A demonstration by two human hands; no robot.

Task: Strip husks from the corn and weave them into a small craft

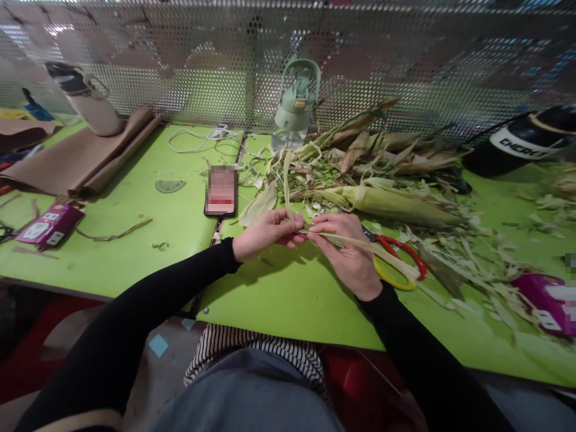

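Between both hands, above the green table, runs a pale corn husk strip (344, 239). One end stands up past my left hand (272, 234), whose thumb and fingers pinch the strip. My right hand (344, 249) closes its fingertips on it a little to the right, and the other end trails back over the scissors. Those scissors (405, 255), with red and yellow handles, lie on the table partly behind my right hand. A pile of loose husks (355, 156) and a larger bundled husk (378, 201) lie just beyond the hands.
A phone (220, 191) lies left of my hands. Behind the husks stands a green-lidded bottle (294, 111); a black bottle (517, 144) is at right. Brown paper (67, 162), a white cable (198, 139) and a purple pack (50, 225) are at left. A perforated metal panel (202, 72) closes the back.
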